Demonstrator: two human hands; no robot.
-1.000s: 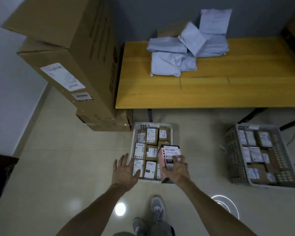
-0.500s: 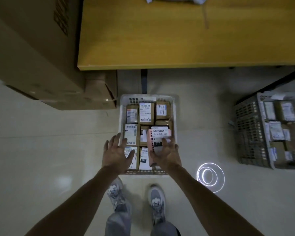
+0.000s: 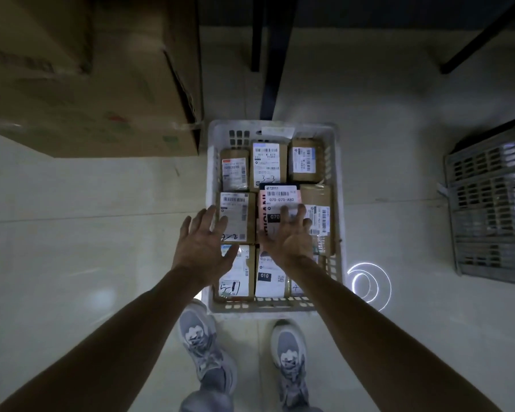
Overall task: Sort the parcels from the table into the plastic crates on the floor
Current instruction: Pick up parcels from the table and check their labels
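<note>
A white plastic crate [image 3: 211,162] stands on the floor in front of my feet, packed with several labelled brown parcels. In its middle lies a pink parcel [image 3: 277,194] with a white label reading 070-070-A80. My right hand [image 3: 289,236] lies on the near end of this parcel, fingers spread and fairly straight across its top. My left hand [image 3: 204,239] hovers open over the crate's left edge, above a brown parcel [image 3: 235,209], and holds nothing.
A grey plastic crate [image 3: 488,203] stands on the floor at the right edge. Large cardboard boxes [image 3: 87,84] fill the upper left, right beside the white crate. Dark table legs [image 3: 268,55] rise behind the crate. My shoes [image 3: 202,343] are just in front of it.
I have bent lower over the white crate and the table top has left the view. The pink parcel came down with my right hand into the crate's middle. The left hand stays open.
</note>
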